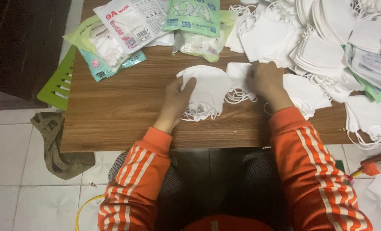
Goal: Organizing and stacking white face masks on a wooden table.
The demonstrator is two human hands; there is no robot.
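My left hand [176, 100] grips a small stack of white folded face masks [207, 87] near the middle of the wooden table [118, 111], its thumb on top of the stack. My right hand [265, 81] rests with fingers curled on another white mask [239, 72] just to the right of that stack. Ear loops [237, 97] dangle below the masks. Both arms wear orange sleeves with white stripes.
Piles of loose white masks [323, 51] fill the table's far right. Sealed mask packets [126, 25] in white, green and teal lie at the back left. A green plastic stool [56, 83] and a brown rag [56, 145] sit left of the table on the tiled floor.
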